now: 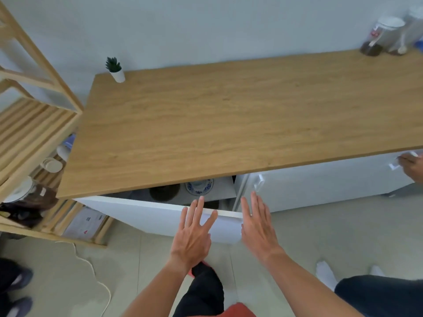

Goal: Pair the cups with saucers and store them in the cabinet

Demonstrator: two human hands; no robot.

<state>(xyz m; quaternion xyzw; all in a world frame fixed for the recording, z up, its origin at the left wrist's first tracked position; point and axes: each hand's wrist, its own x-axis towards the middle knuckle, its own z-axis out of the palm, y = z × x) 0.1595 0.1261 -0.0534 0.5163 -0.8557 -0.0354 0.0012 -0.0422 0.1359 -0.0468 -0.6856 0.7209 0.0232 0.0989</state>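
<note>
Two bare hands are held out in front of a white cabinet door [160, 217] that is partly open. The left hand [194, 234] is laid flat against the door, with its fingers [200, 205] spread wide and reaching over the top edge. The right hand [257, 225] is kept just beside the door's free edge, with its fingers straight and close together. Nothing is held in either hand.

Inside the cabinet, under the wooden countertop [229, 124], a blue and white saucer [199, 186] can be seen on the shelf. Something pale is set on it, likely its cup, but most of it is hidden by the countertop. Beside it a dark round dish [164, 192] is seen, and it cannot be told if a cup is on it.

No cups or saucers are left on the countertop. Only a small potted plant [115, 69] and some jars [386, 35] are found there. So the storing looks almost done. The door is probably the last thing to be shut. Another person's hand [413, 167] is seen at a handle far to the right.
</note>
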